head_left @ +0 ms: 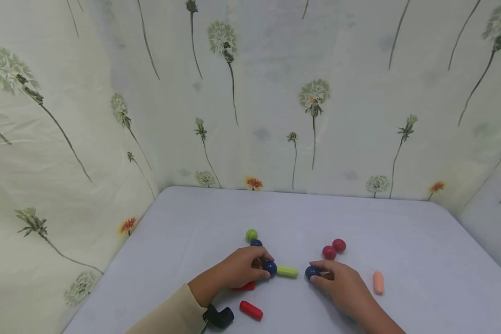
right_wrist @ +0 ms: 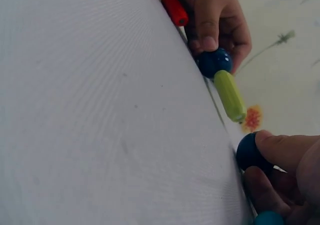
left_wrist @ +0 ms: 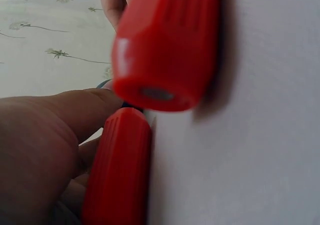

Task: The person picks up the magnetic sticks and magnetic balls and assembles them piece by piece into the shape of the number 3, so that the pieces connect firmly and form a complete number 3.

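My left hand (head_left: 248, 268) pinches a dark blue ball (head_left: 270, 268) between thumb and fingers. A yellow-green ridged rod (head_left: 287, 271) extends from that ball toward the right and meets it end-on. To the right, across a small gap, my right hand (head_left: 343, 284) pinches a second dark blue ball (head_left: 311, 272). The right wrist view shows this ball (right_wrist: 249, 152) just beyond the rod's free end. One red rod (head_left: 244, 286) lies partly under the left hand, another red rod (head_left: 251, 310) nearer the front. In the left wrist view the closer red rod (left_wrist: 167, 50) shows a metal disc at its end.
Behind the left hand are a green ball (head_left: 252, 235) and another dark blue ball (head_left: 256, 242). Two red balls (head_left: 329, 253) sit beyond the right hand, an orange rod (head_left: 378, 283) to its right. Something black (head_left: 219, 317) is by the left sleeve. Flowered cloth (head_left: 267, 116) hangs behind the white table (head_left: 401, 232).
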`<state>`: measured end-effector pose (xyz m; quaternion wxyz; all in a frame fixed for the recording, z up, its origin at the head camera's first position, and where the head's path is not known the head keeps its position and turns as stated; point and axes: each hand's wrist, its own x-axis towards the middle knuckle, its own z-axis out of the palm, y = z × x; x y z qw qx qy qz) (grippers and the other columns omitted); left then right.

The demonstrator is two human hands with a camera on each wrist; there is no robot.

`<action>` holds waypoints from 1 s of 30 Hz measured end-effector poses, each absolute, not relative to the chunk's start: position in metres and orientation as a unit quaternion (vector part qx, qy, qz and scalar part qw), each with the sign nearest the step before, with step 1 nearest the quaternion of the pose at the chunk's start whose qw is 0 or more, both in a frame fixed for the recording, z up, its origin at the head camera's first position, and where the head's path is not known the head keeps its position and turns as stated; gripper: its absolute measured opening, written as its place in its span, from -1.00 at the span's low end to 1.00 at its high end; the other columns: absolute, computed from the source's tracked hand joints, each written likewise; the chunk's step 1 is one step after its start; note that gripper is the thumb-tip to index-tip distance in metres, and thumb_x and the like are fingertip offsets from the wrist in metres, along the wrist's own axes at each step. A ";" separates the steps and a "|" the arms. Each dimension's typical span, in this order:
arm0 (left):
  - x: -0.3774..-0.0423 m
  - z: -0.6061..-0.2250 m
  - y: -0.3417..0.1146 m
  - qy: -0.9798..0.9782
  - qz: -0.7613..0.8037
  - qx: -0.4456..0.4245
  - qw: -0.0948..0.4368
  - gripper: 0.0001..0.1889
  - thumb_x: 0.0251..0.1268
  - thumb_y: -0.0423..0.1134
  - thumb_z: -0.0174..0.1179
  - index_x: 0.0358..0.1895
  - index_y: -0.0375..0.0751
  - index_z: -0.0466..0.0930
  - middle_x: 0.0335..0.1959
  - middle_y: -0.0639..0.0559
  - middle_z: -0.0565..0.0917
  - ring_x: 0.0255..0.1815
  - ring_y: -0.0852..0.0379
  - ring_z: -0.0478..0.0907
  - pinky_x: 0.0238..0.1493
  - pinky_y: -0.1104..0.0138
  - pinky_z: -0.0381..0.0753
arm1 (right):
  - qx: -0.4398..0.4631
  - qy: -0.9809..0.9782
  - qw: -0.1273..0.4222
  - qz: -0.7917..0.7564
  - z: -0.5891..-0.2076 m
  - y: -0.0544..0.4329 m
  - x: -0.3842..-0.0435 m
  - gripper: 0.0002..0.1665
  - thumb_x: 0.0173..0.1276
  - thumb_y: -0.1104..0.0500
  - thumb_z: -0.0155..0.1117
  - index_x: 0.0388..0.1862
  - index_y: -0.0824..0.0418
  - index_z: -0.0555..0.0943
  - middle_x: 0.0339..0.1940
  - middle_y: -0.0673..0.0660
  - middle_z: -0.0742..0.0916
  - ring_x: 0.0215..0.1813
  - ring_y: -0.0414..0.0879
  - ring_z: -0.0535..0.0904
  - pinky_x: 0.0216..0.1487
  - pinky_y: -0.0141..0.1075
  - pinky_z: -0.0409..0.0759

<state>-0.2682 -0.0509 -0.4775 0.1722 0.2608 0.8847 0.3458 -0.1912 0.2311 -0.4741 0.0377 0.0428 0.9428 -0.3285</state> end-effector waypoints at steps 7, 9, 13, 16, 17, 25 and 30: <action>-0.269 -0.478 -0.052 0.887 0.339 0.267 0.165 -0.67 0.34 -0.12 0.46 0.13 0.16 0.68 -0.18 0.33 0.66 -0.13 0.38 0.57 0.03 0.34 0.63 | 0.041 0.941 0.052 -0.332 -0.472 0.225 -0.192 -0.47 0.27 -0.05 0.58 0.24 -0.12 0.73 0.06 0.01 0.80 0.04 -0.10 0.66 0.15 0.10 0.66; -0.269 -0.478 -0.052 0.887 0.339 0.267 0.165 -0.67 0.34 -0.12 0.46 0.13 0.16 0.68 -0.17 0.33 0.67 -0.13 0.38 0.57 0.04 0.33 0.63 | 0.040 0.940 0.053 -0.334 -0.472 0.223 -0.193 -0.48 0.27 -0.03 0.58 0.23 -0.13 0.73 0.05 0.00 0.80 0.03 -0.10 0.67 0.16 0.12 0.65; -0.268 -0.478 -0.051 0.886 0.340 0.268 0.163 -0.65 0.32 -0.13 0.47 0.14 0.16 0.69 -0.16 0.34 0.68 -0.12 0.40 0.58 0.04 0.34 0.64 | 0.037 0.940 0.051 -0.336 -0.474 0.222 -0.194 -0.49 0.28 -0.02 0.58 0.23 -0.13 0.73 0.06 0.00 0.80 0.03 -0.10 0.68 0.19 0.16 0.64; -0.268 -0.477 -0.050 0.888 0.338 0.269 0.160 -0.64 0.31 -0.13 0.48 0.14 0.16 0.70 -0.16 0.35 0.69 -0.12 0.41 0.58 0.04 0.35 0.64 | 0.031 0.939 0.049 -0.338 -0.476 0.222 -0.195 -0.49 0.28 -0.01 0.58 0.22 -0.12 0.73 0.06 0.00 0.80 0.02 -0.11 0.69 0.19 0.16 0.64; -0.268 -0.478 -0.049 0.888 0.337 0.270 0.159 -0.64 0.30 -0.13 0.49 0.14 0.16 0.71 -0.17 0.35 0.68 -0.13 0.41 0.58 0.04 0.36 0.64 | 0.030 0.939 0.048 -0.339 -0.477 0.221 -0.195 -0.49 0.28 -0.01 0.58 0.22 -0.12 0.73 0.06 0.00 0.80 0.02 -0.11 0.69 0.20 0.16 0.63; -0.268 -0.476 -0.049 0.890 0.338 0.264 0.156 -0.64 0.28 -0.14 0.50 0.12 0.14 0.71 -0.20 0.35 0.68 -0.15 0.39 0.58 0.01 0.37 0.63 | 0.029 0.935 0.049 -0.349 -0.479 0.222 -0.198 -0.49 0.27 -0.03 0.58 0.21 -0.13 0.73 0.02 -0.03 0.81 0.02 -0.12 0.70 0.21 0.18 0.61; -0.268 -0.477 -0.048 0.889 0.341 0.262 0.160 -0.64 0.28 -0.15 0.51 0.12 0.15 0.71 -0.19 0.34 0.68 -0.15 0.38 0.57 0.00 0.38 0.63 | 0.030 0.933 0.052 -0.355 -0.481 0.223 -0.199 -0.50 0.27 -0.03 0.57 0.21 -0.15 0.73 0.02 -0.02 0.81 0.03 -0.11 0.71 0.21 0.19 0.61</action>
